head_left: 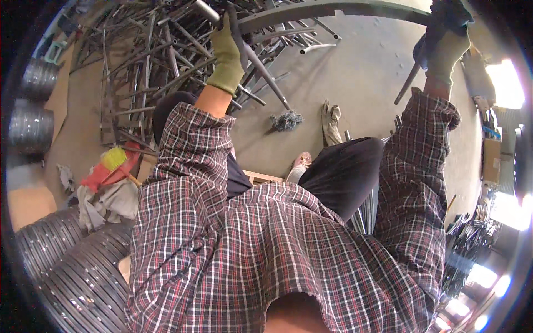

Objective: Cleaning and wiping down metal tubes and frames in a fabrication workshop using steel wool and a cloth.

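Observation:
Both arms reach forward, holding up a grey metal tube frame (333, 8) at the top of the view. A long bar runs between my hands and looks bent by the lens. My left hand (227, 53), in a green and dark work glove, is closed round the frame's left end, where tube ends stick out. Gloved the same way, my right hand (448, 44) grips the right end, with a short tube pointing down beside it. Its fingers are partly hidden. On the floor below lie a clump of grey steel wool (286, 121) and a loose work glove (331, 122).
A tangled pile of metal tube frames (166, 53) fills the far left. At the left stand coiled black stacks (83, 272), a red dustpan (114, 166) and a grey rag (114, 202). Bundled thin rods (363, 216) lie beside my right leg; cardboard boxes (491, 161) stand farther right.

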Demonstrator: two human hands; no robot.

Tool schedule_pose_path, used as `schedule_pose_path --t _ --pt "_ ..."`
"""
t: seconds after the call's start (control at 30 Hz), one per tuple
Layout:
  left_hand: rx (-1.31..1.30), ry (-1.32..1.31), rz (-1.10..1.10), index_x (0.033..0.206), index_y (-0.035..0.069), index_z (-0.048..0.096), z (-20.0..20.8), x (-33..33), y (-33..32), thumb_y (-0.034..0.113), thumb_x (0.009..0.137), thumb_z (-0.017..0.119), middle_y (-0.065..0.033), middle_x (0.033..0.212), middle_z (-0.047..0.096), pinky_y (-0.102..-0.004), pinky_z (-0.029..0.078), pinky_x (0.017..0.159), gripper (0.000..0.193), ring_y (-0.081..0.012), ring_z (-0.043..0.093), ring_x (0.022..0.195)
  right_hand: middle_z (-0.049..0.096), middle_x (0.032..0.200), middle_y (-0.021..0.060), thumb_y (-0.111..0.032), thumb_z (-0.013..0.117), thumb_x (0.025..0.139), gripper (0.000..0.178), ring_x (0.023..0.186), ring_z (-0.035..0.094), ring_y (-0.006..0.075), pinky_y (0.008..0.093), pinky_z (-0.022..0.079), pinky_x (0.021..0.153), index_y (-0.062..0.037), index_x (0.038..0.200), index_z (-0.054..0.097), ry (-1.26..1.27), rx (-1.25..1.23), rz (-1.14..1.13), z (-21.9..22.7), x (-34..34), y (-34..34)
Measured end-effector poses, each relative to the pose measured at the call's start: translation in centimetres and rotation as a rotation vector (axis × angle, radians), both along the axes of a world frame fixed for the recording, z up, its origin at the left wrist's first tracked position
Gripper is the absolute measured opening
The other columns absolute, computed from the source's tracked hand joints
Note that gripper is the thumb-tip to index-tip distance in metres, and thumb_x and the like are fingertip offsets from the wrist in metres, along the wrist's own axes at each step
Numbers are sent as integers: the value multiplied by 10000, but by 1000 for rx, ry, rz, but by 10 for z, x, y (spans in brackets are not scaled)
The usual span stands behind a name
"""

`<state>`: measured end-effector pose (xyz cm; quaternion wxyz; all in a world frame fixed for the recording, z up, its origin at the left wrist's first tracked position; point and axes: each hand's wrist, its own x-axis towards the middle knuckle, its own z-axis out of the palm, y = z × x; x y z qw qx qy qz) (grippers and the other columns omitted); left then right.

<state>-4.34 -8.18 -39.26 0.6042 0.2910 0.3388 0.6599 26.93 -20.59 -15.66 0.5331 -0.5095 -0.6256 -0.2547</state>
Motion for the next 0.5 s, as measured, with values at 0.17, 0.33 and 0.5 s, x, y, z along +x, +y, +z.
schedule_pose_path --t 0.17,0.33,0.5 --pt "276 381 228 1004 4 598 -20 -29 10 428 909 628 -78 907 614 -313 457 662 436 -162 541 773 701 874 27 -147 630 863 173 778 618 130 248 487 737 -3 941 687 214 152 219 2 -14 13" --pt "-61 77 -23 976 -15 620 -1 -3 -4 465 915 591 -84 840 635 -326 470 666 485 -172 561 712 687 832 13 -157 636 846 189 726 552 122 275 460 683 12 912 690 509 232 226 1 -15 5" --pt "-77 57 43 1033 -24 634 -10 -6 8 469 927 564 -80 850 642 -315 500 695 509 -192 605 739 690 895 38 -148 582 878 198 784 606 129 272 479 709 1 960 685 447 352 401 0 -14 24"
